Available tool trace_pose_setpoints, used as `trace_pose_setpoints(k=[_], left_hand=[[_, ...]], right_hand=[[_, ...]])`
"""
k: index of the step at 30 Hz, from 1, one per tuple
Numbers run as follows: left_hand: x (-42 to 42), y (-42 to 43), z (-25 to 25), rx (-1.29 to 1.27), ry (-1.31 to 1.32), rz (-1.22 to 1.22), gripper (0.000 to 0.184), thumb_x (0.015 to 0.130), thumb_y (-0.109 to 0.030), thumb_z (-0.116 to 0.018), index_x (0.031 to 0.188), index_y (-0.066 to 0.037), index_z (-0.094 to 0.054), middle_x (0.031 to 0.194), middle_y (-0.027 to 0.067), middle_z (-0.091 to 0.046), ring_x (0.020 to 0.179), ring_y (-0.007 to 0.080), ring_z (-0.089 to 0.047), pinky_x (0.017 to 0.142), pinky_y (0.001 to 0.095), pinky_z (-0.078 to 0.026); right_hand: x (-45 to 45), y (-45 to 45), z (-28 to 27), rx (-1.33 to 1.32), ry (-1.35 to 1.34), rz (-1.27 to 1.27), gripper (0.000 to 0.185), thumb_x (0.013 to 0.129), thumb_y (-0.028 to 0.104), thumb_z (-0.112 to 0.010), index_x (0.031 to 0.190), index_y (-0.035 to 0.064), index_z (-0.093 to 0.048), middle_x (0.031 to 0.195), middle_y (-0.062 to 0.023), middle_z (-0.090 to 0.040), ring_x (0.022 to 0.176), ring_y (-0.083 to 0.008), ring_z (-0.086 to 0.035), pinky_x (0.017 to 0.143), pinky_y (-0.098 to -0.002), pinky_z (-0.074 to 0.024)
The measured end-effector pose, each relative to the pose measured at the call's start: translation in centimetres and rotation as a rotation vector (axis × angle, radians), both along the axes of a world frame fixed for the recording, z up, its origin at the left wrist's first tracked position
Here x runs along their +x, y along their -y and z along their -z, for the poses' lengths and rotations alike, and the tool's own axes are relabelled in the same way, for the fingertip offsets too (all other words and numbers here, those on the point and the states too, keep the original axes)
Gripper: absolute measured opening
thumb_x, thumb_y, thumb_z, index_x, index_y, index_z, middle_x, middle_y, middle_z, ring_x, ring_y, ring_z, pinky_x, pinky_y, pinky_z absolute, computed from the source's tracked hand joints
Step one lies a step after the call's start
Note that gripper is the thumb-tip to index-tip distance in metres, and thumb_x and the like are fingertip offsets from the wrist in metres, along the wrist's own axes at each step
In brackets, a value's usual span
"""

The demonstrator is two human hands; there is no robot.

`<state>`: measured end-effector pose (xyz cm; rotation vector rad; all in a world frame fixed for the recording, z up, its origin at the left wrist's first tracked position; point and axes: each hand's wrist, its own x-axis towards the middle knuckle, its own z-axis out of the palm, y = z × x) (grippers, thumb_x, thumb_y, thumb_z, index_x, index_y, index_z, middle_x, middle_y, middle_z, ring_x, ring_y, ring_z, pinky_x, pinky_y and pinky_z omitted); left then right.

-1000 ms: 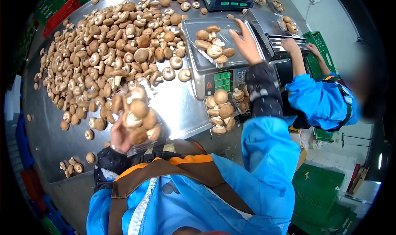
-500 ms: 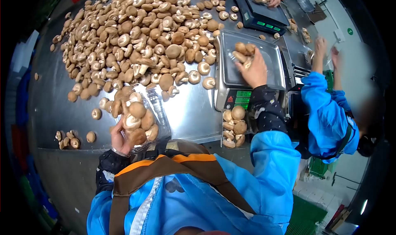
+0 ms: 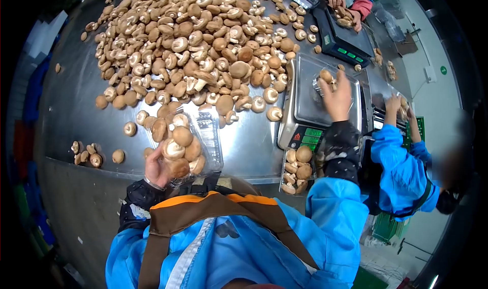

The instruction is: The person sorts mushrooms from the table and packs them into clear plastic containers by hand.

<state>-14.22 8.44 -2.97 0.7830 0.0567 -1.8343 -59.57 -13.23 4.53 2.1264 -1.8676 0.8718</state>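
My left hand point(image 3: 158, 168) grips the side of a clear plastic punnet point(image 3: 207, 154) near the table's front edge. Large shiitake mushrooms point(image 3: 183, 136) fill the punnet, and its transparent lid lies folded out to the right. Over the pan of a digital scale point(image 3: 306, 120) is my right hand point(image 3: 338, 100), fingers curled around a few shiitake mushrooms point(image 3: 326, 76); the far side of that grasp is hidden. Just below the scale's green display sits another clear punnet point(image 3: 297, 170) holding mushrooms.
A large heap of shiitake mushrooms point(image 3: 178, 50) covers the steel table point(image 3: 71, 116). Several loose ones lie at front left. A second scale point(image 3: 343, 40) stands at the back right, with a co-worker's hands point(image 3: 351, 12) over it. Another person in blue point(image 3: 401, 167) works at right.
The view has shifted, so the table's contents appear farther right. My right hand remains over the scale with mushrooms, its fingers now more upright. A second co-worker hand shows at the far scale.
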Motion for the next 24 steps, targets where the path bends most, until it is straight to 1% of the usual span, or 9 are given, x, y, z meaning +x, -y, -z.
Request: trace_pose_setpoints(k=[2,4,6,10,13,16,19,21,24], left_hand=[[0.0,0.0,-0.5,0.000,0.013,-0.019,0.041,0.095,-0.029,-0.043,0.126,-0.002,-0.046,0.124,0.0132,-0.053,0.115,0.0276,-0.051,0.101,0.0416,-0.038],[0.2,0.1,-0.6,0.004,0.027,-0.035,0.042,0.095,-0.029,-0.042,0.127,-0.002,-0.045,0.125,0.0142,-0.052,0.116,0.0286,-0.050,0.101,0.0426,-0.038],[0.5,-0.1,-0.2,0.017,0.039,-0.059,0.044,0.094,-0.029,-0.040,0.128,-0.001,-0.043,0.126,0.0161,-0.052,0.116,0.0308,-0.051,0.101,0.0445,-0.039],[1.2,-0.6,-0.2,0.013,0.012,-0.066,0.044,0.094,-0.029,-0.040,0.129,-0.001,-0.042,0.127,0.0157,-0.051,0.117,0.0301,-0.050,0.101,0.0432,-0.039],[1.4,-0.7,-1.0,-0.014,-0.033,-0.054,0.043,0.095,-0.028,-0.042,0.129,-0.001,-0.042,0.127,0.0154,-0.051,0.117,0.0293,-0.049,0.101,0.0421,-0.039],[1.8,-0.8,0.0,0.006,-0.017,-0.081,0.043,0.094,-0.027,-0.043,0.129,-0.002,-0.042,0.127,0.0150,-0.051,0.117,0.0301,-0.050,0.100,0.0428,-0.040],[2.3,-1.1,1.6,0.006,-0.004,-0.081,0.043,0.093,-0.028,-0.046,0.128,-0.004,-0.045,0.126,0.0135,-0.052,0.116,0.0303,-0.051,0.099,0.0437,-0.041],[1.5,-0.5,0.7,-0.012,0.006,-0.060,0.042,0.093,-0.028,-0.045,0.127,-0.002,-0.045,0.125,0.0139,-0.053,0.114,0.0297,-0.051,0.098,0.0428,-0.041],[0.8,-0.1,0.3,-0.014,0.053,-0.065,0.041,0.094,-0.028,-0.043,0.125,-0.001,-0.046,0.123,0.0141,-0.054,0.113,0.0284,-0.053,0.097,0.0406,-0.042]], right_hand=[[7.2,-1.3,-0.5,0.291,0.352,-0.235,0.040,0.080,0.025,-0.067,0.109,0.0007,-0.058,0.097,-0.0178,-0.064,0.088,-0.0287,-0.063,0.079,-0.0363,-0.0488],[12.7,-1.6,2.0,0.427,0.307,-0.379,0.022,0.081,0.023,-0.067,0.089,0.0031,-0.067,0.083,-0.0124,-0.067,0.074,-0.0239,-0.065,0.069,-0.0315,-0.0503],[16.8,-1.1,6.2,0.340,0.340,-0.501,0.016,0.078,0.018,-0.064,0.086,0.0039,-0.067,0.081,-0.0149,-0.066,0.074,-0.0322,-0.063,0.069,-0.0385,-0.0498],[21.9,-0.5,12.6,0.271,0.118,-0.469,0.017,0.077,0.011,-0.059,0.092,0.0052,-0.065,0.082,-0.0168,-0.062,0.078,-0.0330,-0.061,0.069,-0.0406,-0.0487],[23.3,-2.5,11.6,0.313,-0.177,-0.337,0.032,0.079,0.022,-0.062,0.109,0.0097,-0.059,0.091,-0.0191,-0.061,0.079,-0.0335,-0.062,0.065,-0.0451,-0.0481],[23.4,-2.7,11.3,0.604,-0.123,-0.263,0.025,0.080,0.022,-0.057,0.104,0.0135,-0.059,0.086,-0.0162,-0.063,0.076,-0.0317,-0.063,0.059,-0.0454,-0.0482],[23.3,-2.3,13.9,0.562,-0.330,-0.242,0.016,0.081,0.017,-0.052,0.095,0.0170,-0.060,0.077,-0.0096,-0.064,0.071,-0.0264,-0.065,0.054,-0.0398,-0.0490],[22.6,-3.0,14.1,0.407,-0.358,-0.220,0.023,0.079,0.016,-0.054,0.100,0.0183,-0.062,0.082,-0.0117,-0.062,0.070,-0.0240,-0.065,0.053,-0.0387,-0.0488],[20.5,-3.4,10.6,0.488,-0.022,-0.322,0.024,0.078,0.012,-0.052,0.101,0.0157,-0.058,0.091,-0.0175,-0.059,0.078,-0.0333,-0.062,0.064,-0.0436,-0.0489]])
